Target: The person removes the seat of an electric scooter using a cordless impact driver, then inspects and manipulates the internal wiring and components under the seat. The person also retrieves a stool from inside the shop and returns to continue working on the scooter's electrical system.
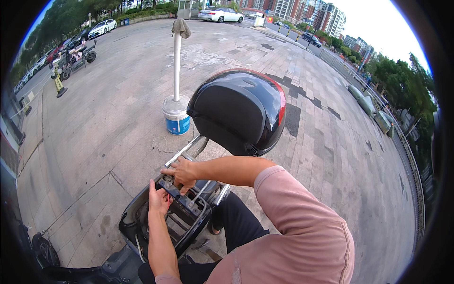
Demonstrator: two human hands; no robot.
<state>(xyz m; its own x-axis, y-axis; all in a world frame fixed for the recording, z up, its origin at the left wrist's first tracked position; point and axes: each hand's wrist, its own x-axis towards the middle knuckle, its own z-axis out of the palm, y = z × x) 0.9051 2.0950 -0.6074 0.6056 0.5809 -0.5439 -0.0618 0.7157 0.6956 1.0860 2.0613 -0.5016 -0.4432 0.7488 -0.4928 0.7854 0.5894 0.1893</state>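
The rear of a scooter, its seat area uncovered, lies in front of me with a black body shell [126,218] around a dark metal frame [190,204]. My left hand [159,200] reaches to the left side of this frame, thumb up and fingers curled. A small red piece shows at its fingertips; its kind is unclear. My right hand [181,173] rests over the far end of the frame, fingers spread and pointing down and left beside the silver rack rail [182,152]. What lies under its fingertips is hidden. A black top box [231,111] with a red strip sits beyond.
A blue-and-white bucket [177,124] holds an upright white post [177,66] topped with a cloth [181,28]. A thin wire [161,146] lies on the paving. Farther off stand a parked electric scooter [75,60], a yellow post [58,84] and a white car [221,14].
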